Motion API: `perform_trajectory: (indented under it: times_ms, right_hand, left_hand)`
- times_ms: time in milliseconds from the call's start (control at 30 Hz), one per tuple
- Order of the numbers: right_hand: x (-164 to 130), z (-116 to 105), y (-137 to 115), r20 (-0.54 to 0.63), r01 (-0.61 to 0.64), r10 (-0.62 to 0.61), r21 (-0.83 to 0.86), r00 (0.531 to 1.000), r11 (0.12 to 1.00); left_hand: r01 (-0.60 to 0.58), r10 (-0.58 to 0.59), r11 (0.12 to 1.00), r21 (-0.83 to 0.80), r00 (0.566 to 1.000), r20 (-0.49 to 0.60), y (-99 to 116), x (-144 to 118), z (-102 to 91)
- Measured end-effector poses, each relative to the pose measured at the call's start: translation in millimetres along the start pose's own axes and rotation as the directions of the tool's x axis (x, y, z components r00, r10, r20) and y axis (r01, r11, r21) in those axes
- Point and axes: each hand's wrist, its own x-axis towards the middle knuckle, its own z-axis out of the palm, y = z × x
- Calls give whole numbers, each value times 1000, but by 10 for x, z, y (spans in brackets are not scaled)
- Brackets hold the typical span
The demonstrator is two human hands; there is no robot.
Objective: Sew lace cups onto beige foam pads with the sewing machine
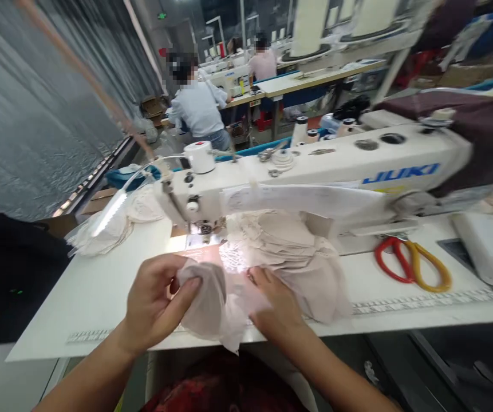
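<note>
a strong white glow sits at the needle area of the sewing machine (315, 171), washing out the pale fabric (267, 269) just below it so its lace detail burns to near white. a lamp strip (111, 213) to the left of it glares too. the table (100, 286) reads bright and even, with soft shadows under the left hand (154, 306) and right hand (276, 306). the left edge and lower left fall dark. the upper right of the frame is smeared with motion blur, and straight lines bend toward the corners. the background hall is evenly lit but soft, and the faces there are pixelated.
</note>
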Motion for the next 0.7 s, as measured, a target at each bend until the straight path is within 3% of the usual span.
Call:
perform_trajectory:
  times_ms: [67,133,200,267,367,433,533,633,700]
  right_hand:
    - [-49,23,27,-52,11,-14,-59,999,998]
    - [-71,27,38,-127,61,-69,-70,989,996]
    - [-41,3,-12,-209,117,-106,38,972,992]
    - [50,-34,-155,-199,102,-47,274,979,956]
    - [296,-25,-487,31,-99,102,620,994,778]
    - [496,50,-705,204,-259,159,754,966,604]
    - [741,202,-948,416,-394,47,809,908,437]
    - [847,308,-1108,495,-461,10,801,869,381]
    - [860,336,-1177,432,-445,123,814,893,373]
  left_hand:
    - [175,-184,980,100,978,95,-176,-140,-135]
    - [325,-338,941,96,916,217,-386,-248,-237]
    - [424,-411,906,8,873,262,-587,-344,-311]
    - [479,-452,876,-60,857,249,-730,-431,-360]
    - [480,-443,867,-135,866,234,-813,-534,-419]
    - [437,-386,875,-208,890,245,-816,-582,-473]
    - [356,-298,883,-306,929,221,-822,-644,-576]
    - [298,-262,896,-330,953,151,-871,-710,-678]
    - [289,-276,907,-306,957,85,-917,-754,-735]
